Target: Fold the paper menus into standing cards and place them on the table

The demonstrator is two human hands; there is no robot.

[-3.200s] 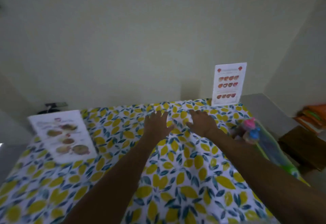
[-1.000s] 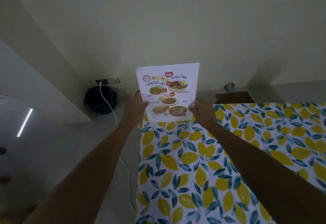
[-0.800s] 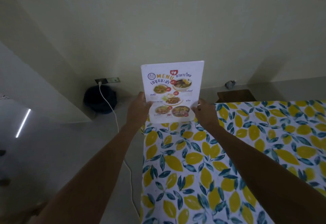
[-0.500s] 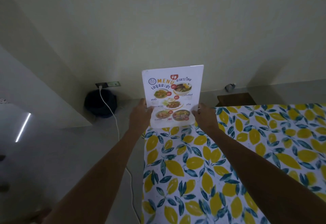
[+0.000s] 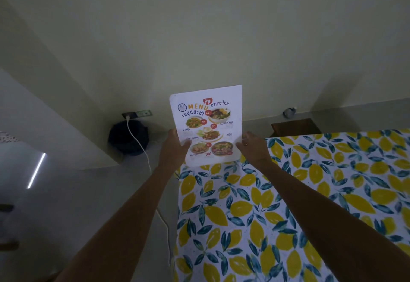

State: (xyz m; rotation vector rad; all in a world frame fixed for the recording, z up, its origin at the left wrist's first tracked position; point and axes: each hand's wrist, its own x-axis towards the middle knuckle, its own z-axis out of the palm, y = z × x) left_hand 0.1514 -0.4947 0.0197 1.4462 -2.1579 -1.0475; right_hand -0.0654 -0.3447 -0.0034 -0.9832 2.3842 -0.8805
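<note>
a table covered in a white cloth printed with yellow lemons and dark teal leaves (image 5: 288, 204) fills the lower right of a dim room with pale walls. left of the table, on the grey floor, sits a round black object (image 5: 127, 137), with a white cable (image 5: 144, 155) running from a wall socket (image 5: 137, 114) above it down past the table's edge. beyond the table's far edge stands a brown wooden box (image 5: 295, 127). at the table's far left corner a white paper menu with food photos (image 5: 207, 124) stands upright. the left hand (image 5: 174, 148) grips its lower left edge, thumb on the front. the right hand (image 5: 253, 146) pinches its lower right edge.
</note>
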